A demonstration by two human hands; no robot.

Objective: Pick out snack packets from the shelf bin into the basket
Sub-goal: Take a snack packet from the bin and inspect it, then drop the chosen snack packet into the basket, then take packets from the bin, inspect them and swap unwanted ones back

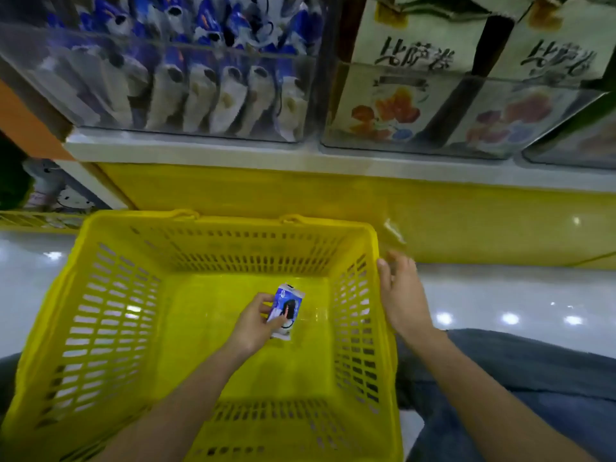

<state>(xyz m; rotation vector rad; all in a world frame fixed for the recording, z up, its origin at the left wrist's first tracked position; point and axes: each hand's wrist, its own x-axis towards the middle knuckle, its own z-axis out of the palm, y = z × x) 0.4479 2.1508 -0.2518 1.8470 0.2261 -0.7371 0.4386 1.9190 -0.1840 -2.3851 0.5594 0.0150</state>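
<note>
Snack packet (285, 310), blue-white, dark biscuit print, left hand (255, 323)

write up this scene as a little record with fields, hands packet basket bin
left hand: holds the snack packet low inside the basket
right hand: fingers relaxed, holding nothing, by the basket's right rim
basket: yellow, slotted walls, no other packet seen inside
shelf bin: clear, upper left, full of blue-and-white packets
next bin: clear, to its right, cream packs with printed characters
</note>
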